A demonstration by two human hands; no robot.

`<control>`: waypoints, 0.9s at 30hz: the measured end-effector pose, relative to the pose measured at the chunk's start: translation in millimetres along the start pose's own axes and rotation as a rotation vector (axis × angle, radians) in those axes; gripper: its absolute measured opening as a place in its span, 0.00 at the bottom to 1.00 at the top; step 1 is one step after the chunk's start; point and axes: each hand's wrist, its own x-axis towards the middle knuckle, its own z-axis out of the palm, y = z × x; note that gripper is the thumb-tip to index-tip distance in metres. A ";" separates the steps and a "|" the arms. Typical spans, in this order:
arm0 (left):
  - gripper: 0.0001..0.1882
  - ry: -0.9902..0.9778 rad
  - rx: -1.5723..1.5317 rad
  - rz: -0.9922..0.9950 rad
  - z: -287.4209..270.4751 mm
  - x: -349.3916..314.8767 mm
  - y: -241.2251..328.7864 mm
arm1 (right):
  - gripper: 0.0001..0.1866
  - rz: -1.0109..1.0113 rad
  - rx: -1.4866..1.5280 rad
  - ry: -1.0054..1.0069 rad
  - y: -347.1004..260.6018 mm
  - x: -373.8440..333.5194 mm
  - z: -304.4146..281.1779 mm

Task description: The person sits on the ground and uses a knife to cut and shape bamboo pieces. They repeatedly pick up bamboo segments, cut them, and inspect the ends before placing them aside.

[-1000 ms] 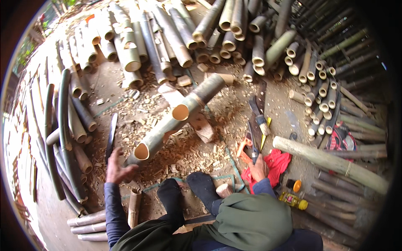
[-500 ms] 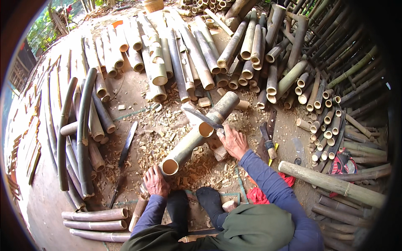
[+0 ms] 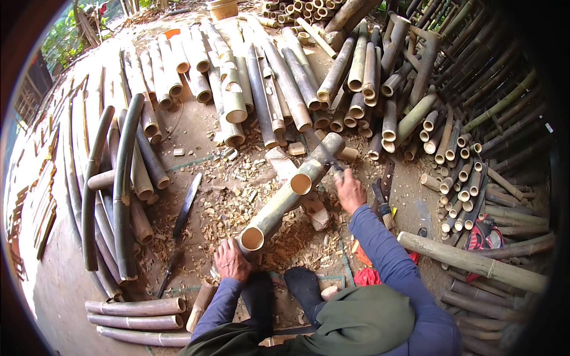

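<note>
A notched bamboo tube lies slantwise in front of me, with two round openings cut into its upper side. My left hand grips its near end, fingers against the left side. It rests across a pale wooden block. In my right hand, closed round the handle, is a long knife. Motion smears its blade, which points up and left over the far part of the tube, beyond the farther opening. Whether the blade touches the bamboo cannot be made out.
Wood chips cover the ground around the tube. A second long knife lies at left, and a wooden-handled blade at right. Cut bamboo tubes are piled at the back and right. Long dark poles lie at left.
My right hand has moved up and to the right, carrying the knife away from the farther opening. My left hand keeps its hold on the near end. The whole view has shifted slightly.
</note>
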 end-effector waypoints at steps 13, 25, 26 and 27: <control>0.44 -0.237 -0.207 -0.047 -17.5 14.8 -6.8 | 0.25 -0.483 -0.123 0.227 0.6 -6.4 5.7; 0.43 -0.085 -0.179 0.029 -7.3 6.2 -7.5 | 0.22 -0.326 -0.036 0.036 11.9 -1.4 -6.7; 0.43 -0.057 -0.208 0.029 -5.3 4.4 -7.9 | 0.22 -0.201 -0.049 0.027 10.0 2.1 -11.2; 0.43 -0.025 -0.235 0.029 -5.4 4.9 -8.8 | 0.23 -0.241 -0.142 0.214 7.4 3.5 -9.8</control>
